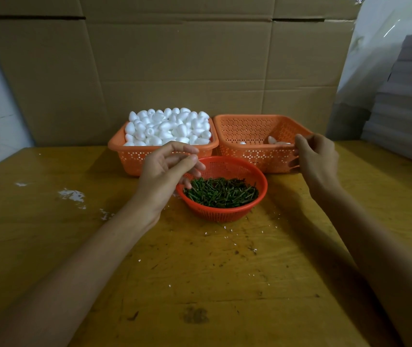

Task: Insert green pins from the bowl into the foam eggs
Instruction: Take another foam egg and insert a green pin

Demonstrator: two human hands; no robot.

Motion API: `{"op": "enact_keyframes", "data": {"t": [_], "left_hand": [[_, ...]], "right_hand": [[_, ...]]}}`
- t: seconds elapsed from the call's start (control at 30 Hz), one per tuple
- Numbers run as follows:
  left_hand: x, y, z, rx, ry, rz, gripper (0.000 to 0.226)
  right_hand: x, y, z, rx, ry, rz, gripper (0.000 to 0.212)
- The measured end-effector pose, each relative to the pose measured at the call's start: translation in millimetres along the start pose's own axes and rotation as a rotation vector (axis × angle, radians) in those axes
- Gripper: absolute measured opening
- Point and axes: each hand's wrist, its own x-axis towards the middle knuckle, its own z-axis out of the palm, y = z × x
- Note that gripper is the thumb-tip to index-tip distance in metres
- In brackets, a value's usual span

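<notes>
The green pins (221, 192) lie just right of the loose, empty left hand (164, 169); right hand (318, 159) curls at the right-side basket (250, 156), grip unclear.

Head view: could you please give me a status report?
Left hand open over pin bowl. Right hand at right basket, grip unclear. Foam eggs heaped in left basket. Nothing blocking.

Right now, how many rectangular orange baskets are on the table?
2. Left basket, back left, heaped with foam eggs; right basket, beside it, holds only a few. None appears hidden.
</notes>
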Motion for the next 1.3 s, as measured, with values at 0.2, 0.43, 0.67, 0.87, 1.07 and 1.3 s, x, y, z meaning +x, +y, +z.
{"op": "enact_keyframes", "data": {"t": [0.2, 0.43, 0.67, 0.87, 1.07, 1.3], "left_hand": [[-0.5, -0.9, 0.8, 0.014, -0.001, 0.003, 0.011], [0.8, -1.5, 1.1, 0.081, 0.042, -0.01, 0.008], [1.0, -5.2, 0.0, 0.159, 0.066, 0.056, 0.01], [6.8, -3.5, -20.1, 0.986, 0.216, 0.481, 0.013], [30.0, 3.1, -36.0, 1.323, 0.207, 0.28, 0.039], [77.6, 9.9, -56.7, 1.415, -0.144, -0.138, 0.052]], "right_hand": [[-44.1, -41.7, 26.7, -0.162, -0.269, -0.482, 0.018], [-83.7, -43.6, 50.6, -0.742, -0.882, -0.607, 0.043], [-81.2, -44.2, 50.4, -0.753, -0.924, -0.562, 0.043], [-77.6, -41.8, 54.8, -0.755, -0.921, -0.515, 0.044], [-77.2, -40.3, 57.2, -0.76, -0.924, -0.506, 0.041], [-76.4, -39.6, 59.0, -0.766, -0.926, -0.499, 0.04]]}}
